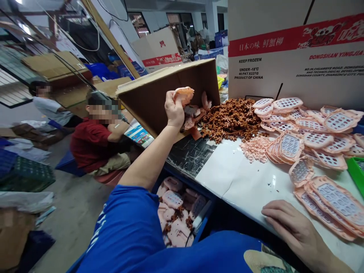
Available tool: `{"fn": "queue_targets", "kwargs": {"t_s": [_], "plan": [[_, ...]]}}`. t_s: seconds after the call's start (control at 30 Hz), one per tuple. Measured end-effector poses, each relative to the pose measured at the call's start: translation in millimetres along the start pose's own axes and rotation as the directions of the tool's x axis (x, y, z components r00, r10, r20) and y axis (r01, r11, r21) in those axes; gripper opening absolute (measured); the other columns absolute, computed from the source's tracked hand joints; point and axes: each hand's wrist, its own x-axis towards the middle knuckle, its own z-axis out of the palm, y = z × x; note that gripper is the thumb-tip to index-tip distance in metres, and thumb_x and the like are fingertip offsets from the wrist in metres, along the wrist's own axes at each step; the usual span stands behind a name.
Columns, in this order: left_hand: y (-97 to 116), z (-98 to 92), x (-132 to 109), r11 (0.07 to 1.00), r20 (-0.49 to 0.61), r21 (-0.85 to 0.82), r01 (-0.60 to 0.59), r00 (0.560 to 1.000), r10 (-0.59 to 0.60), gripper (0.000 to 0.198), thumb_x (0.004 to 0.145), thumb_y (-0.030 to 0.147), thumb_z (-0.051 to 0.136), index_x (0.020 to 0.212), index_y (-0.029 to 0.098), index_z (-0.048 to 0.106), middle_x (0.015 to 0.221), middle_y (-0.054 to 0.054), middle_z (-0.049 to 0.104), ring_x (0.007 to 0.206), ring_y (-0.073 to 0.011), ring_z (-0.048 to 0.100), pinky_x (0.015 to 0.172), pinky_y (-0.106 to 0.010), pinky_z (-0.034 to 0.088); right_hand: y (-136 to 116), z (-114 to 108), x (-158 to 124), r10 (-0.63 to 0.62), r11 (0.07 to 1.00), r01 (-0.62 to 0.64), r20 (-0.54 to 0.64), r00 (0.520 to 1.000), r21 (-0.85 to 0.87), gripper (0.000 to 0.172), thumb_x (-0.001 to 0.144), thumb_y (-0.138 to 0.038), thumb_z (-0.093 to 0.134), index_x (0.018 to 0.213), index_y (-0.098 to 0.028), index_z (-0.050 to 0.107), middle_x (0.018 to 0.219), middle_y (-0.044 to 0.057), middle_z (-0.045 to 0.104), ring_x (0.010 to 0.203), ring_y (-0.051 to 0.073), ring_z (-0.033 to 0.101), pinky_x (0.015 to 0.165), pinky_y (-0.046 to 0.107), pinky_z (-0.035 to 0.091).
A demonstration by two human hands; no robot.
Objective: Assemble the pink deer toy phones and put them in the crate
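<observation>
My left hand (174,110) is raised at the mouth of a tipped cardboard box (142,100), its fingers closed on a pale pink plastic piece (185,94). More pink pieces (196,113) lie inside the box behind it. At the table's near edge, my right hand (287,223) rests palm down with its fingers stretched out, nothing visible in it. Beside that hand is a stack of pink oval plastic shells (332,203) with pale grids of holes. Further back spreads a larger pile of similar shells (318,121).
Small brown plastic parts (230,119) are heaped mid-table, with little pink bits (256,148) before them. A blue crate of pink shells (176,212) sits below the edge. A white carton (284,68) stands behind. Seated at left is a person in red (91,144).
</observation>
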Motion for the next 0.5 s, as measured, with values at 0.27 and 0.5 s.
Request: {"fn": "queue_targets", "kwargs": {"t_s": [0.27,0.5], "plan": [[139,-14.7,-85,0.863,0.319,-0.436,0.255,0.940,-0.117,0.031,0.094,0.049,0.058,0.100,0.019,0.058,0.093,-0.004,0.067,0.093,-0.0202,0.071,0.070,-0.027,0.062,1,3,8,0.358,0.890,-0.311,-0.088,0.930,0.332,0.035,0.092,-0.037,0.064,0.125,-0.029,0.061,0.127,0.009,0.065,0.113,0.021,0.067,0.094,0.037,0.061],[170,8.7,-187,0.445,0.749,-0.416,0.793,0.576,-0.326,0.033,0.083,0.043,0.071,0.107,0.021,0.065,0.104,-0.003,0.071,0.092,-0.0199,0.071,0.063,-0.024,0.064,-19,-10,12,0.541,0.342,-0.388,0.158,0.826,0.856,0.053,0.091,-0.053,0.058,0.136,-0.027,0.047,0.144,0.016,0.053,0.113,0.027,0.069,0.083,0.040,0.063]]}}
